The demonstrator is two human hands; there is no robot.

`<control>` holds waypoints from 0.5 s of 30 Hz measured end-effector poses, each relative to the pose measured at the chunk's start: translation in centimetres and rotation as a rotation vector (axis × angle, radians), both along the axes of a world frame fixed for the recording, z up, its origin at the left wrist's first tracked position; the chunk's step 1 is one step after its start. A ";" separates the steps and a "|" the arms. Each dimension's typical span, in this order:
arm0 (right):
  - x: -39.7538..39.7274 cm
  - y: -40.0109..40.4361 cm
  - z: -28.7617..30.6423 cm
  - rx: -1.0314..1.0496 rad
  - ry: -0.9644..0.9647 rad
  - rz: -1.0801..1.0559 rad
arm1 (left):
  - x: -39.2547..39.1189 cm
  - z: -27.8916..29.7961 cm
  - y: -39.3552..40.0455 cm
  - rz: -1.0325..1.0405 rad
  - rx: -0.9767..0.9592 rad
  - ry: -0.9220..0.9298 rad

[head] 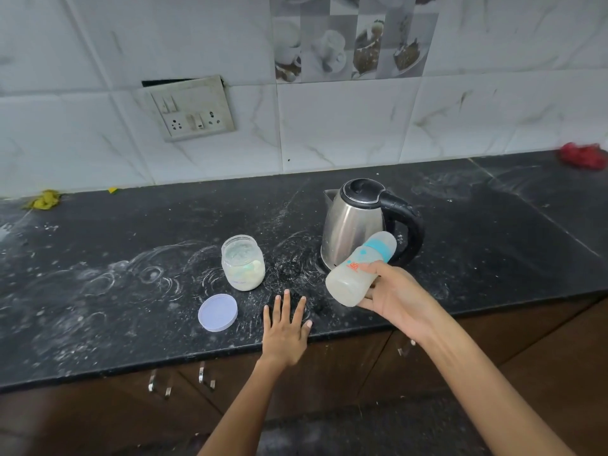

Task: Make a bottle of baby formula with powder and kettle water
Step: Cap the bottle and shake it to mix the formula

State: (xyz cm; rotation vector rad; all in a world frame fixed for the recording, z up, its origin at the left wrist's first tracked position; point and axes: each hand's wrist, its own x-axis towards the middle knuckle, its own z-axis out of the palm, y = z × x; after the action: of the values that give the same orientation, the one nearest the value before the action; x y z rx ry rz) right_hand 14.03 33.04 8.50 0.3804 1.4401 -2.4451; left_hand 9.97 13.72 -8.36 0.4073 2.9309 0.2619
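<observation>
My right hand grips a baby bottle with a blue collar and a cap, held tilted above the counter in front of the kettle; milky liquid fills its lower part. The steel kettle with a black lid and handle stands on the black counter just behind the bottle. An uncapped clear jar of pale powder stands left of the kettle, and its round lilac lid lies flat in front of it. My left hand rests flat on the counter near the front edge, fingers spread.
White powder smears and ring marks cover the counter. A switch and socket plate sits on the tiled wall. A red cloth lies at the far right, a yellow scrap at the far left. Brown cabinet doors with metal handles run below.
</observation>
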 end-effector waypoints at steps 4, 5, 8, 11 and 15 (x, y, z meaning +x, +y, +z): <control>-0.1 0.5 -0.3 0.453 0.130 0.042 | -0.1 -0.1 0.0 -0.002 -0.004 -0.002; -0.2 0.5 -0.3 0.463 0.165 0.029 | -0.1 -0.1 0.0 -0.002 -0.003 -0.003; -0.6 -0.1 -0.3 0.301 0.232 -0.159 | -0.1 -0.2 -0.1 -0.002 -0.010 0.001; 0.4 -1.7 -1.5 0.276 0.237 -0.060 | -0.1 -0.3 0.0 0.000 -0.013 0.002; 0.2 -1.8 -2.2 0.168 0.246 -0.170 | -0.2 -0.4 0.1 0.006 -0.001 0.024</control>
State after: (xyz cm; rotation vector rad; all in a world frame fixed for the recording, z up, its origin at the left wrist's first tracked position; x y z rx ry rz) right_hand 14.19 31.26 6.33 0.2520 1.7895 -2.5861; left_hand 9.79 13.80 -8.80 0.4041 2.9564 0.2581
